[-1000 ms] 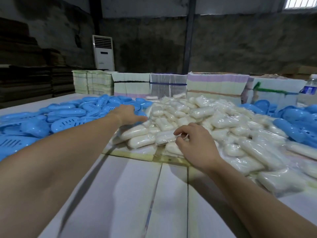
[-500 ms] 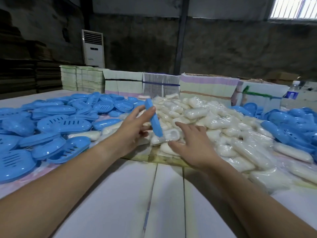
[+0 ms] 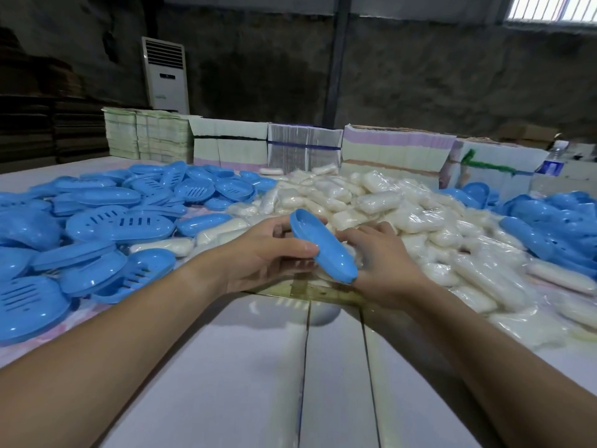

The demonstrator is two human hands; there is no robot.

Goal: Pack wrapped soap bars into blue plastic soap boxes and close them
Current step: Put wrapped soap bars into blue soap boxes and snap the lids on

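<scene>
My left hand (image 3: 258, 253) grips a blue plastic soap box half (image 3: 323, 245), tilted on its edge above the near rim of the soap pile. Just right of it, my right hand (image 3: 387, 263) curls its fingers round a wrapped soap bar (image 3: 357, 258), which is mostly hidden behind the box half. A big heap of white wrapped soap bars (image 3: 403, 215) fills the middle of the table. Loose blue box halves, some slotted, lie heaped at the left (image 3: 113, 221), and another blue heap (image 3: 555, 227) sits at the right.
White table boards (image 3: 242, 367) lie in front of me. Stacks of flat printed cartons (image 3: 397, 147) line the table's far edge, with a water bottle (image 3: 552, 163) at the right. A standing air conditioner (image 3: 166, 76) is by the back wall.
My left hand took a blue box half from the left heap and brought it toward me, beside my right hand. My right hand stayed at the pile's near edge and closed on a bar.
</scene>
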